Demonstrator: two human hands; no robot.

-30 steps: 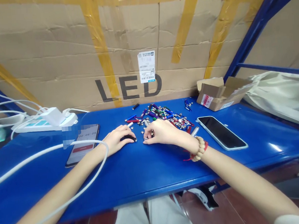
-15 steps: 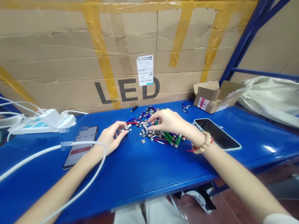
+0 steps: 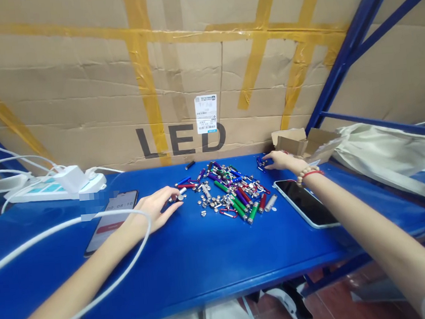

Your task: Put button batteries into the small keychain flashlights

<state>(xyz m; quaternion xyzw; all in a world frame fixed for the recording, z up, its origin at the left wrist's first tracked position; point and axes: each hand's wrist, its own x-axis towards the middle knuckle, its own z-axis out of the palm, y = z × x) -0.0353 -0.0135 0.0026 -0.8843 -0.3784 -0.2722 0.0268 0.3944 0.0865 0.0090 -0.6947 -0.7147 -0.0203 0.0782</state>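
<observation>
My left hand [image 3: 157, 207] rests just left of a pile of small parts, its thumb and fingers curled round a silver button cell [image 3: 180, 197]. A small pale cylinder [image 3: 183, 191] shows at those fingertips. My right hand [image 3: 280, 160] reaches to the back right, fingers bent together over a small cluster of blue metal parts [image 3: 260, 164]; what its fingertips grip, if anything, is hidden. Between the hands lie green tubes [image 3: 239, 206], a red tube [image 3: 262, 203], a silver tube [image 3: 271, 203], loose button cells [image 3: 213, 204] and a red carabiner clip [image 3: 229, 213].
A phone with a running timer [image 3: 110, 220] lies under my left forearm, and a dark-screened phone [image 3: 308, 205] beneath my right. A white cable [image 3: 55, 231] crosses my left arm. A power strip [image 3: 40, 190] stands left, an open carton [image 3: 303, 141] right. A black tube [image 3: 189, 165] lies behind.
My right hand has left the middle of the pile and moved right and back to the blue parts. My left hand stays beside the pile with its button cell. The view has tilted up slightly.
</observation>
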